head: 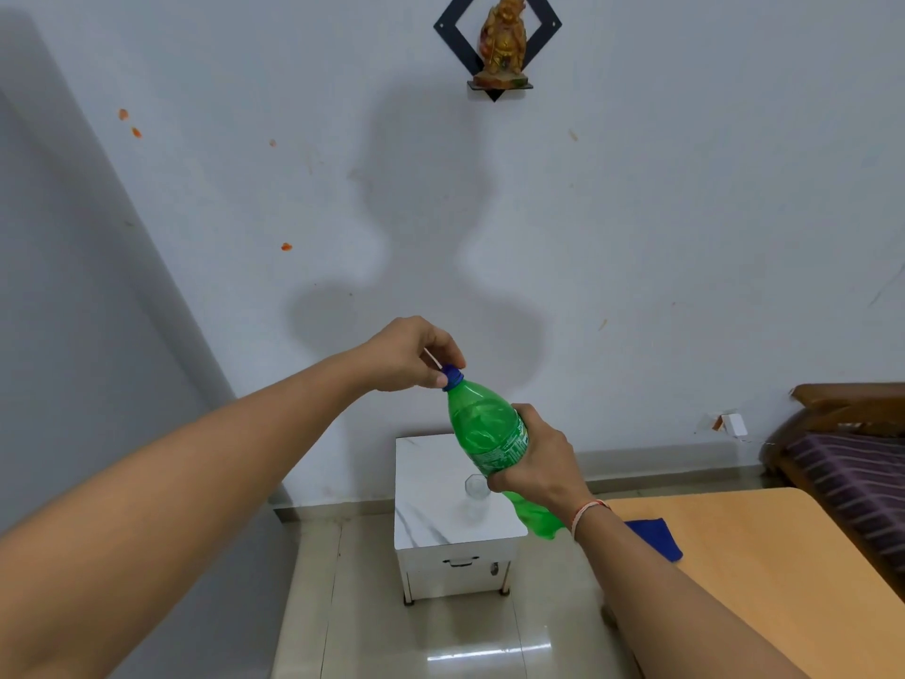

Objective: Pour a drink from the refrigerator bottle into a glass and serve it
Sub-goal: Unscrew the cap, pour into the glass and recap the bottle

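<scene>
- The left hand (409, 352) reaches in from the lower left, its thumb and curled fingers pinching the blue cap (453, 375) at the top of a green plastic bottle (489, 433).
- The bottle is held in the air, tilted so its capped neck leans up and to the left and its base points down and to the right; the cap sits on the neck.
- Below the bottle, a small white cabinet (431, 502) with a marble-patterned top stands on the tiled floor against the pale wall; a clear glass (474, 487) stands upright on that top, partly hidden behind the bottle and hand.
- A golden figurine (502, 39) sits on a black diamond-shaped wall shelf high above.
- The right hand (538, 463) grips the bottle's labelled middle, fingers wrapped round it; a thin band circles the wrist.
- A blue cloth (656, 536) lies on a wooden table (764, 556) at the right, partly covered by the right forearm.
- A dark striped mattress (852, 472) on a wooden frame fills the right edge.
</scene>
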